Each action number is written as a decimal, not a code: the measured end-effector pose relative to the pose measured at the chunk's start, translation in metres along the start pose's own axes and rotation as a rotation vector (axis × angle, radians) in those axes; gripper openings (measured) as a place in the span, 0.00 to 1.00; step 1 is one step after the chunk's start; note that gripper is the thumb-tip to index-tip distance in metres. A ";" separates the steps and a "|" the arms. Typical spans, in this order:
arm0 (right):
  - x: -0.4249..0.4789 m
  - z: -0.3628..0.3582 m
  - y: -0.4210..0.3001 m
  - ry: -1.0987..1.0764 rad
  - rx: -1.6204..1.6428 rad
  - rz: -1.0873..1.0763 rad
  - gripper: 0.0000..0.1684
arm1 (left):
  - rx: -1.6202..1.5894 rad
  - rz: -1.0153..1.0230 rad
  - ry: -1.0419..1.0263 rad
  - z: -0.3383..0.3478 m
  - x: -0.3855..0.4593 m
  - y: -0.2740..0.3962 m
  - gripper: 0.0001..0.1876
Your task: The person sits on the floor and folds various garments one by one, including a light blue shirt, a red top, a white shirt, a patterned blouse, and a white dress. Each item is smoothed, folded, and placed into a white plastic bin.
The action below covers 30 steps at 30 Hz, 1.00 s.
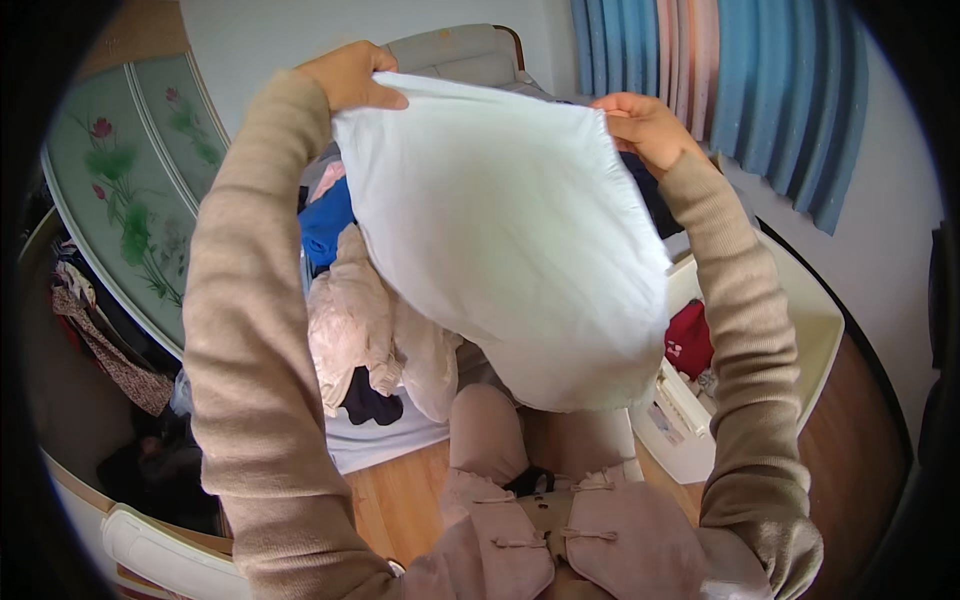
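A white cloth garment [510, 240] hangs spread out between my raised hands, in front of the bed. My left hand [356, 75] pinches its upper left corner between thumb and fingers. At the upper right corner, my right hand [645, 127] grips the gathered edge, part of its fingers hidden behind the cloth. The lower edge droops down over my lap. Behind and to the left of it lie a pale pink garment [352, 322], a dark piece of clothing [373, 397] and a bright blue garment [328, 221].
On the right stands a cream storage bin [806, 300] holding a red garment [688, 339]. An open wardrobe with hanging clothes [112, 349] and sliding doors painted with flowers [124, 195] is on the left. A white plastic lid [169, 551] sits at lower left. Blue curtains [780, 97] hang at upper right.
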State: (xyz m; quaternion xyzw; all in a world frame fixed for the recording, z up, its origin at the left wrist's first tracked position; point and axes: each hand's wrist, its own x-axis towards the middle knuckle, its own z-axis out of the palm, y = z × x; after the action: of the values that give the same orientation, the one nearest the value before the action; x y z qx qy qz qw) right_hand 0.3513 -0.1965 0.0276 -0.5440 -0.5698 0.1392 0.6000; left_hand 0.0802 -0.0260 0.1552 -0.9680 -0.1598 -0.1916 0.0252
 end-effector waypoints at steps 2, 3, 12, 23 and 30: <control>0.010 -0.007 -0.004 -0.133 -0.026 -0.142 0.06 | 0.034 0.076 0.017 0.011 0.014 -0.007 0.15; 0.012 -0.007 -0.008 -0.138 -0.031 -0.204 0.05 | 0.041 0.074 0.080 0.008 0.014 -0.010 0.15; -0.006 -0.048 -0.038 0.021 -0.072 -0.353 0.06 | 0.135 0.229 0.306 -0.013 -0.009 0.022 0.12; -0.221 0.016 -0.045 -0.769 -0.371 -0.426 0.09 | 0.083 0.303 -0.095 0.076 -0.265 0.142 0.10; -0.269 0.039 0.008 -1.214 0.394 -0.201 0.04 | -0.520 0.299 -0.416 0.098 -0.296 0.144 0.14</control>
State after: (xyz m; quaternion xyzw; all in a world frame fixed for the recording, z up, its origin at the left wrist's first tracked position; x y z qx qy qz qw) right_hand 0.2388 -0.3862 -0.1312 -0.1920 -0.8198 0.4673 0.2696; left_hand -0.0969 -0.2404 -0.0461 -0.9730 0.0357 -0.0192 -0.2273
